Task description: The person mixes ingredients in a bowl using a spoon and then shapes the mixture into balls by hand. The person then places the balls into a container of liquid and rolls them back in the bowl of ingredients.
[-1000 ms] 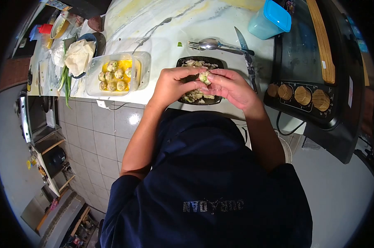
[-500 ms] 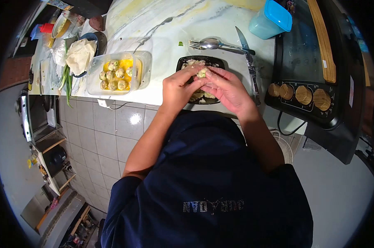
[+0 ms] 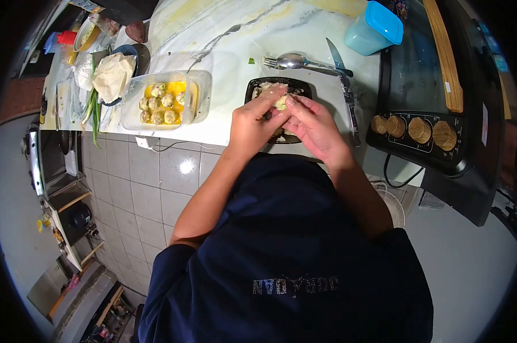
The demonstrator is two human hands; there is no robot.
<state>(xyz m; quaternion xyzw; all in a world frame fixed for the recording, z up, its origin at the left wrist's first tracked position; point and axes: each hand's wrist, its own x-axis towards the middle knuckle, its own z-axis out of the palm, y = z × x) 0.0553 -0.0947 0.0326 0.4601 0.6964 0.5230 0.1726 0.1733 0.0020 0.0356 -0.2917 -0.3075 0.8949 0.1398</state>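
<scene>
Between the fingers of both hands is a small pale ball of food mixture with greenish bits. My left hand has its fingers curled against one side of it, and my right hand presses the other side with thumb and fingers. Both are held just above a black tray of crumbly pale mixture, which they partly cover. Left of them stands a clear plastic container, where several formed balls lie in yellow liquid.
Behind the tray lie a fork, a spoon and knives. A blue-lidded container stands at the back right, beside a black oven with wooden knobs. Green onions and pale wrappers are at the left.
Both hands have shifted slightly right in the view and the fingers have moved a little around the ball. The ball remains between them.
</scene>
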